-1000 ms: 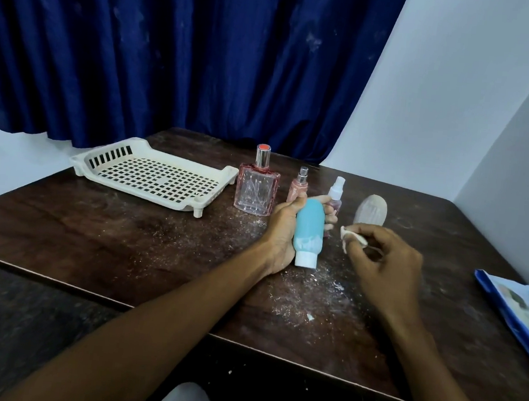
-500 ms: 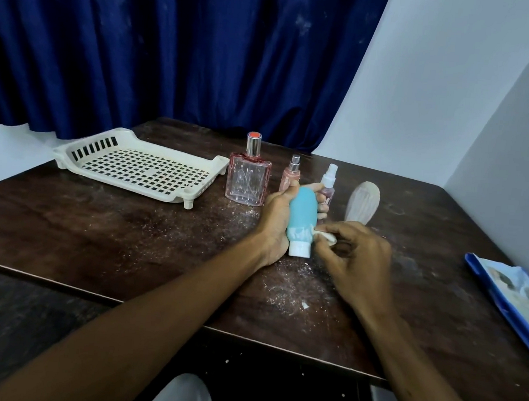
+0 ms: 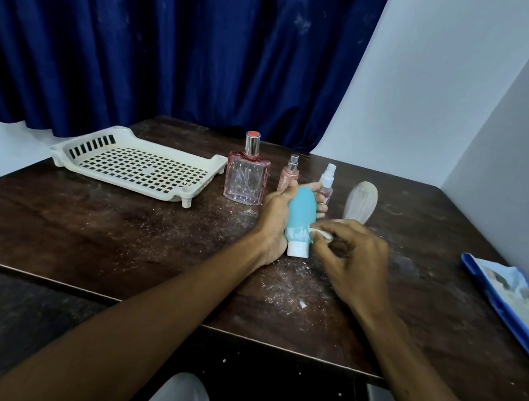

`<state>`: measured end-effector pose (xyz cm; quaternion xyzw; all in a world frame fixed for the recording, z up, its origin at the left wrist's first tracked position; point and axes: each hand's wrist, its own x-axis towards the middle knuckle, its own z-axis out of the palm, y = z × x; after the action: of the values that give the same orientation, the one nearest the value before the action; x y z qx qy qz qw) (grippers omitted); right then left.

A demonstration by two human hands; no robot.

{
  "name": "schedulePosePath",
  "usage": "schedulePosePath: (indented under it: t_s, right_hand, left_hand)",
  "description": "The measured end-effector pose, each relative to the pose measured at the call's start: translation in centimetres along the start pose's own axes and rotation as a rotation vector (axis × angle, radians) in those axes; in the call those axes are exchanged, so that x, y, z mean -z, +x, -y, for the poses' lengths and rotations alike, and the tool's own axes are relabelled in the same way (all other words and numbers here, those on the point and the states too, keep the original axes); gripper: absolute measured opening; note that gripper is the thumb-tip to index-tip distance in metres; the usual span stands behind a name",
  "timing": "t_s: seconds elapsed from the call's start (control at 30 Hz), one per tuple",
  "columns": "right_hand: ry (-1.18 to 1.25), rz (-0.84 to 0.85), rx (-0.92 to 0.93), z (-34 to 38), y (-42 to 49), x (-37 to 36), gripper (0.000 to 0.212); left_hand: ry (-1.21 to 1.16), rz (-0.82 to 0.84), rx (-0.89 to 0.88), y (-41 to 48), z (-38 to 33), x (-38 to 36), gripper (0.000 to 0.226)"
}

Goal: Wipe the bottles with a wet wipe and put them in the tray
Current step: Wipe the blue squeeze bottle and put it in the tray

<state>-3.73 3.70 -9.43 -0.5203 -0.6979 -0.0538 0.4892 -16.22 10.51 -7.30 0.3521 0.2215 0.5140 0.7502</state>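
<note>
My left hand (image 3: 272,222) grips a teal bottle (image 3: 300,216) with its white cap (image 3: 298,249) pointing toward me, above the middle of the table. My right hand (image 3: 352,260) pinches a small white wet wipe (image 3: 321,233) against the bottle's right side near the cap. A square pink glass perfume bottle (image 3: 246,179), a slim pink spray bottle (image 3: 289,174) and a small clear spray bottle (image 3: 326,181) stand in a row behind my hands. A pale oval bottle (image 3: 361,202) stands to their right. The white perforated tray (image 3: 132,164) sits at the back left with nothing in it.
The dark wooden table (image 3: 125,239) carries white dust and crumbs near its middle. A blue packet of wipes (image 3: 516,302) lies at the right edge. A blue curtain (image 3: 174,48) hangs behind, and white walls close the right side.
My right hand brought the wipe from beside the teal bottle onto its lower right side. The left hand kept its grip on the bottle.
</note>
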Motion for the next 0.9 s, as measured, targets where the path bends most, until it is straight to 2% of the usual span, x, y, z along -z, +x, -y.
schedulePosePath:
  t_s: [0.7, 0.9]
  right_hand:
    - [0.007, 0.018, -0.074, 0.14, -0.17, 0.45, 0.02]
    - [-0.006, 0.032, -0.047, 0.45, -0.21, 0.45, 0.019]
  left_hand:
    - [-0.02, -0.019, -0.03, -0.12, 0.05, -0.15, 0.044]
    - [-0.009, -0.019, -0.039, -0.15, 0.06, -0.14, 0.042]
